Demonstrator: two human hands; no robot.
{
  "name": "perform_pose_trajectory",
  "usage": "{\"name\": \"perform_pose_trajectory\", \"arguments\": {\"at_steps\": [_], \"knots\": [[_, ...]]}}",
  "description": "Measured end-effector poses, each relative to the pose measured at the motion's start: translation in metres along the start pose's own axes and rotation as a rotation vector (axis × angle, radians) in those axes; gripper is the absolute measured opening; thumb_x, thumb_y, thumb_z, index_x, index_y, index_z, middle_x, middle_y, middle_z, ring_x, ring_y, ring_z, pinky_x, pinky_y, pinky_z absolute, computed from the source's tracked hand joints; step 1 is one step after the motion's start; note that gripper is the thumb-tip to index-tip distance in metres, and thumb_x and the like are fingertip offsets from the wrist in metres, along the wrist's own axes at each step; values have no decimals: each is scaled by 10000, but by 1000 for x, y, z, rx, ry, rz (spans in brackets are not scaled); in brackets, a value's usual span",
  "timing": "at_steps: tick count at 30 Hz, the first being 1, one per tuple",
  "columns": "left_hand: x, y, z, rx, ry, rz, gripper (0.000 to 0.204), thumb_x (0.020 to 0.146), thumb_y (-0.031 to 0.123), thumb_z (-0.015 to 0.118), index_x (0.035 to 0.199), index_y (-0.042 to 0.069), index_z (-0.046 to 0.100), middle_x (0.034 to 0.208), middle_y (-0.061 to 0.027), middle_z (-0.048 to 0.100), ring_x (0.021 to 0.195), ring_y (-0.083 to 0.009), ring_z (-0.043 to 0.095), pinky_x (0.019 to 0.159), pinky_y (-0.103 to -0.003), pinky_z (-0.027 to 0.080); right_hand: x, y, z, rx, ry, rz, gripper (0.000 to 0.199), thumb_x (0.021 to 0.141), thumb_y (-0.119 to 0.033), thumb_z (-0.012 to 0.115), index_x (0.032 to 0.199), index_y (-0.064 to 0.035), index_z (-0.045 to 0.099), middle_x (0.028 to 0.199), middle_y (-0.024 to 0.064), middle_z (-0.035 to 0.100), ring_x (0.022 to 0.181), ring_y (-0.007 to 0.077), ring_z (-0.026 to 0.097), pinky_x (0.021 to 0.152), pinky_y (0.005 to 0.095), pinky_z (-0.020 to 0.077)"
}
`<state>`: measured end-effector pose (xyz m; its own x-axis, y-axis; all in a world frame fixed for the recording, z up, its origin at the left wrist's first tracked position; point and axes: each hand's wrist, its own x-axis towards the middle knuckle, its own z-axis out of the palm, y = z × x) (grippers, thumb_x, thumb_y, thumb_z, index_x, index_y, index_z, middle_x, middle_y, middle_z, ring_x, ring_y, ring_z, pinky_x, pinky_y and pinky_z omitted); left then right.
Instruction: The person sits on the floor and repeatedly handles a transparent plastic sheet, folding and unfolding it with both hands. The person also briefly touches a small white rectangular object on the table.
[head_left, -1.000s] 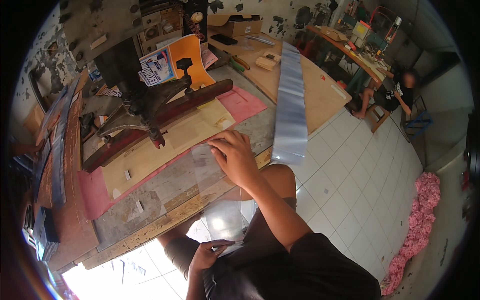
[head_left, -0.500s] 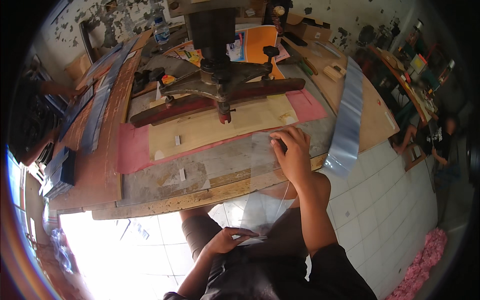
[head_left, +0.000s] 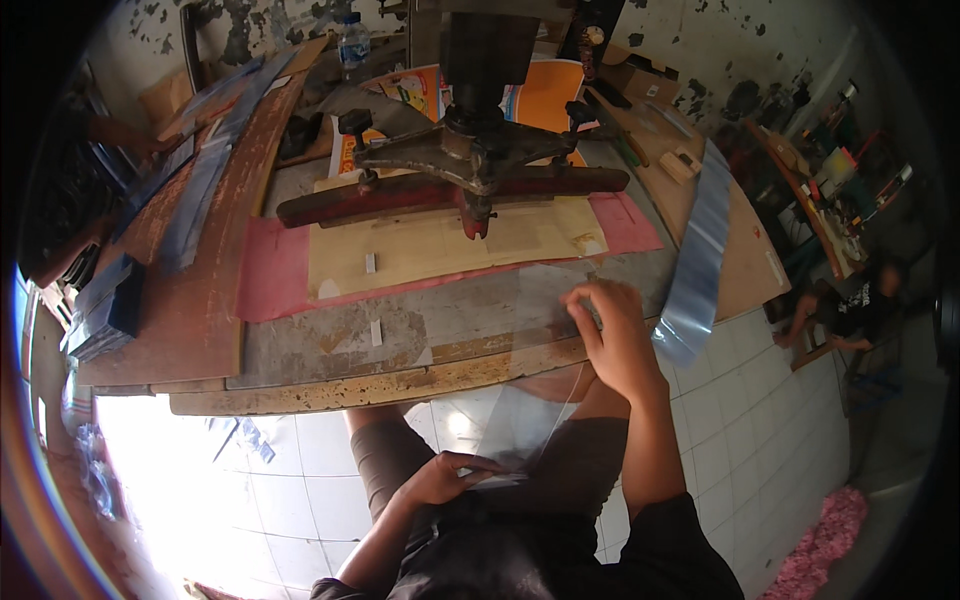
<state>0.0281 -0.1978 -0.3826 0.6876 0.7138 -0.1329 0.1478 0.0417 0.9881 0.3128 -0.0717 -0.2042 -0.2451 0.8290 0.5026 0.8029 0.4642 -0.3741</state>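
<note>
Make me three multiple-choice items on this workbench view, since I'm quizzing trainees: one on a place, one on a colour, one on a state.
1. Where is the right hand?
A. on the clear plastic sheet at the table's front edge
B. on the water bottle
C. in the lap

2. What colour is the mat under the tan board?
A. green
B. pink
C. black

3. How does the clear sheet lie?
A. rolled up
B. folded in a stack
C. draped from the table down to the lap

Key: 1 A, its fingers press the sheet on the tabletop. 2 B, pink shows around the board. 3 C, its lower end reaches the left hand at the lap.
</note>
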Motion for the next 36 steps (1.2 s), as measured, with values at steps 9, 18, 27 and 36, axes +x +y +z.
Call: {"name": "perform_pose_trajectory", "arguments": {"at_steps": [9,18,27,36], "knots": [[-13,10,5,44,121,147,183,982,62,753,1161,36,786,1076,-154,795,1018,-303,767,889,-391,594,-83,-88,-49,1251,-1410,-160,93,1059,-24,597,1144,-16,632,1007,112,719,909,252,738,836,357,583],[-17,62,41,307,-33,714,251,804,-20,723,1052,20,722,1136,-162,750,1071,-344,749,894,-449,634,-60,-100,-117,2031,-894,-1035,166,1064,-54,592,1090,45,723,1000,214,723,927,335,753,959,489,631],[-43,89,66,655,68,979,448,860,92,668,1300,15,702,1336,-152,715,1144,-295,740,932,-385,649,-30,-143,-164,1915,-719,-1293,136,1031,-96,597,1037,-19,709,907,123,679,846,253,720,967,465,627],[-24,52,66,34,491,443,376,941,33,695,1314,-14,681,1218,-170,785,1118,-297,779,914,-386,641,-9,-126,-155,1426,-143,-732,133,999,-82,700,888,-9,699,773,225,739,690,364,778,726,507,661]]}}
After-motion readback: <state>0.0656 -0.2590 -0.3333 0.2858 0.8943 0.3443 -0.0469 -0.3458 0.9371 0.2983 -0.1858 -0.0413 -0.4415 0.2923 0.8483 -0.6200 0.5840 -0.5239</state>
